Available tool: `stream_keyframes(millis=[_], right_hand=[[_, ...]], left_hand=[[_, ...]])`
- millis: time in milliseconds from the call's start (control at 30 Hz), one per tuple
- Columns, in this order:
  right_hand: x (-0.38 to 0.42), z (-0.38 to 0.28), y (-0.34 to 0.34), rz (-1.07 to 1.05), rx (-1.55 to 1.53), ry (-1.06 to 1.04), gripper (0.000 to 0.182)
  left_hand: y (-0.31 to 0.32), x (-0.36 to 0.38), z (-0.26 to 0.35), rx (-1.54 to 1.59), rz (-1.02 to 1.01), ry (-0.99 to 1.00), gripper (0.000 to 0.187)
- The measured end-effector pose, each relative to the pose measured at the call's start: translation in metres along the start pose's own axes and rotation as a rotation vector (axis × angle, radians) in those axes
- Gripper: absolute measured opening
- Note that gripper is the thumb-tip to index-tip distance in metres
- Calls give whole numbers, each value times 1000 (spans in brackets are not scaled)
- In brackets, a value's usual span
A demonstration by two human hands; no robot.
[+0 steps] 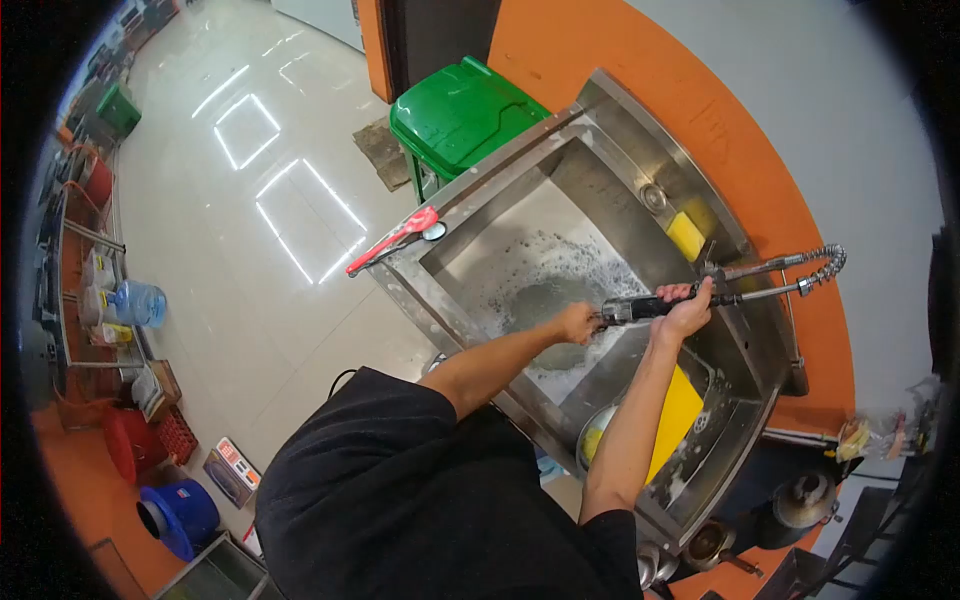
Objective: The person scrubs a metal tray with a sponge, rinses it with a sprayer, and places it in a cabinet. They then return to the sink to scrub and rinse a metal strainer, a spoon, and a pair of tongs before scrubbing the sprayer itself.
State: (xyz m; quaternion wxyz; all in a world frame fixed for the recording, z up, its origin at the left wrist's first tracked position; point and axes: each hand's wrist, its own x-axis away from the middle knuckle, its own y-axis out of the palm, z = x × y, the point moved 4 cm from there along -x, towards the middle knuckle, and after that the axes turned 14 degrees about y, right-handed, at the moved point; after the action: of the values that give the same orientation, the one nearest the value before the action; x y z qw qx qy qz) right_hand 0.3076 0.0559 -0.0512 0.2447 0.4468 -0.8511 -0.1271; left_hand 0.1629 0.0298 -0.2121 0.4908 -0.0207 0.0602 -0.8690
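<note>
My right hand (pixel 686 312) is wrapped round the black handle of a pull-down spray faucet (pixel 632 309), which lies nearly level over the sink (pixel 430 262). Just off the spray head's end is my left hand (pixel 577 323), its fingers curled together. Whatever those fingers hold, if anything, is too small to make out. Below both hands, soapy water with foam (pixel 560 265) covers part of the basin floor. A yellow board (pixel 678 420) leans in the smaller right-hand basin, partly behind my right forearm. Beside it a round bowl (pixel 592 440) shows a yellow-green thing inside.
On the sink's left rim lie a red-handled utensil (pixel 400 238) and a spoon (pixel 434 231). A yellow sponge (pixel 686 236) sits on the back ledge. Beyond the sink stands a green lidded bin (pixel 465 115). Metal pots (pixel 803 495) are at the lower right.
</note>
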Motion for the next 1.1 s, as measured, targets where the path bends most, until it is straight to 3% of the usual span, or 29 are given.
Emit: stream_keyframes(millis=[133, 267, 333, 400, 467, 567, 700, 900, 967, 1000, 1033, 1100], right_hand=[[0, -10, -3, -55, -84, 1, 40], [-10, -9, -24, 15, -9, 35, 30], [-14, -6, -33, 54, 7, 56, 26], [-22, -3, -42, 60, 21, 22, 19], [-29, 2, -45, 53, -30, 46, 20], [-34, 5, -42, 78, -122, 30, 24], [-21, 3, -27, 112, -172, 3, 31], [-12, -3, -25, 73, -288, 21, 32], [-10, -5, -22, 79, -304, -21, 31], [-9, -4, -21, 87, -320, -6, 31], [-8, -2, -21, 96, -335, 11, 30], [-11, 4, -19, 73, -388, 38, 30]], left_hand=[[-45, 9, 0, -120, 159, 131, 22], [-164, 79, 72, -449, 367, 143, 25], [-218, 110, 62, -668, 555, 184, 38], [-259, 139, 59, -981, 612, 100, 47], [-282, 156, 53, -1174, 512, -11, 49], [-282, 167, 39, -1251, 440, -119, 47], [-288, 169, 12, -1252, 460, 71, 34], [-286, 153, 17, -1312, 241, 44, 30], [-265, 137, 30, -1246, 193, 61, 33], [-247, 126, 28, -1237, 162, 259, 29], [-220, 115, 40, -1175, 140, 307, 27], [-172, 86, 17, -1087, -82, 205, 25]])
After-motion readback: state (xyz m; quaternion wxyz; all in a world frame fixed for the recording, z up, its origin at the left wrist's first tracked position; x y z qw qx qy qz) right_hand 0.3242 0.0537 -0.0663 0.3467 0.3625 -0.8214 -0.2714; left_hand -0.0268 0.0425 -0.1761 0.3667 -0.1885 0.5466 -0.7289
